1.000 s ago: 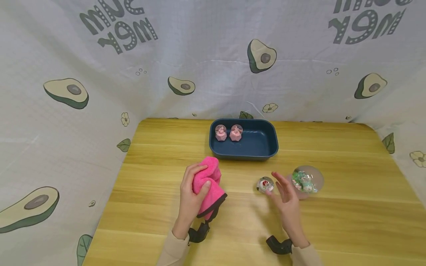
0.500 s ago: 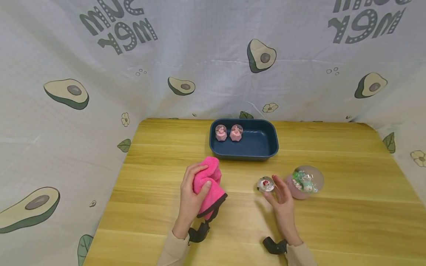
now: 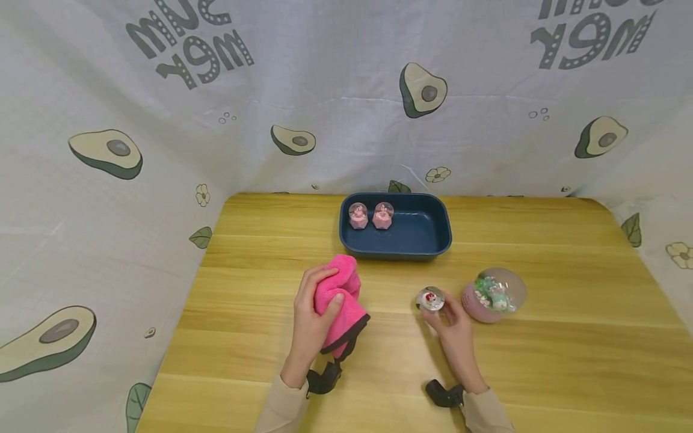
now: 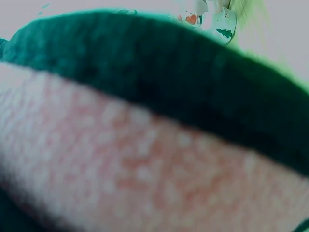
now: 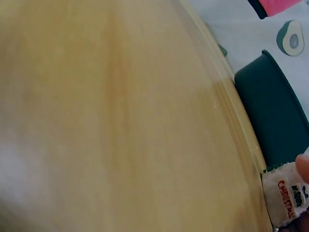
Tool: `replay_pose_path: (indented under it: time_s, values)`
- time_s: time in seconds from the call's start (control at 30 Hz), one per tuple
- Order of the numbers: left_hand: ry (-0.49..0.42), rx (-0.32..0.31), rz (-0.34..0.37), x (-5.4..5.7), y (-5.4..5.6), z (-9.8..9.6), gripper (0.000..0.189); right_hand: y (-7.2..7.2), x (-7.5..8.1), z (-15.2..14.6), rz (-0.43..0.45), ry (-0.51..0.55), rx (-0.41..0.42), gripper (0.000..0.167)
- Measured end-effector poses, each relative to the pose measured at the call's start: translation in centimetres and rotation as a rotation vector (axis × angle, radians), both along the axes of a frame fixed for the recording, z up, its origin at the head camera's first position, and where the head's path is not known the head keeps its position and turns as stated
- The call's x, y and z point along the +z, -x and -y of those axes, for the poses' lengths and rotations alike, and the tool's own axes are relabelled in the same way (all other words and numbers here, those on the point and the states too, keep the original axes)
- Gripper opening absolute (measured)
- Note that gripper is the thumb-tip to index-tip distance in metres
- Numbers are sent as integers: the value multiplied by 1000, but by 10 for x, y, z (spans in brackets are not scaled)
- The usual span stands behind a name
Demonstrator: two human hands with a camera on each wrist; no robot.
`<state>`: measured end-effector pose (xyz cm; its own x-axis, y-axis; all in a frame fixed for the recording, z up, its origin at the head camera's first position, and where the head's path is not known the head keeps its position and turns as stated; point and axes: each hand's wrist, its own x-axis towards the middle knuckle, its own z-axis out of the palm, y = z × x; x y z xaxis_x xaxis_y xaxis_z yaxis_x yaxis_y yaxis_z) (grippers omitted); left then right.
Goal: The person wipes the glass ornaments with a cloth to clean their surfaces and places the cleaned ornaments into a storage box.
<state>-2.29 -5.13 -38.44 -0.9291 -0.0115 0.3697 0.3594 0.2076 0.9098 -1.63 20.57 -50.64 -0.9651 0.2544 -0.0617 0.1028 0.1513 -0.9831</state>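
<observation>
My left hand (image 3: 313,313) grips a bunched pink cloth (image 3: 341,294) with a dark border, held above the table left of centre. In the left wrist view the same cloth (image 4: 145,159) fills most of the frame. My right hand (image 3: 456,337) holds a small snow globe (image 3: 431,299) by its lower part, thumb and fingers on either side. Inside its clear dome is a red and white figure. The right wrist view catches its white base (image 5: 285,195) with red and dark lettering, a fingertip (image 5: 303,166) against it. A larger snow globe (image 3: 489,297) with a pink base stands right of that hand.
A dark blue tray (image 3: 422,234) stands at the back of the wooden table (image 3: 271,240). Two small pink snow globes, one (image 3: 358,216) left of the other (image 3: 382,216), sit in its left half. An avocado-print curtain (image 3: 346,72) hangs behind.
My right hand has moved slightly left, and its spread fingers have closed round the small snow globe. The left hand and pink cloth stay in place.
</observation>
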Motion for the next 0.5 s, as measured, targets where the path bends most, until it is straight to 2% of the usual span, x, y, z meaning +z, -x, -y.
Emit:
replay_pose_path:
  time_s: [0.13, 0.37, 0.5]
  values:
    - [-5, -2, 19, 0, 0, 0, 38, 1, -1, 0, -30, -49, -3, 45]
    - [-9, -3, 26, -1, -1, 0, 38, 3, -2, 0, -61, -89, 10, 41]
    - [-13, -9, 28, -1, -1, 0, 38, 3, 2, -2, -61, -36, 38, 40]
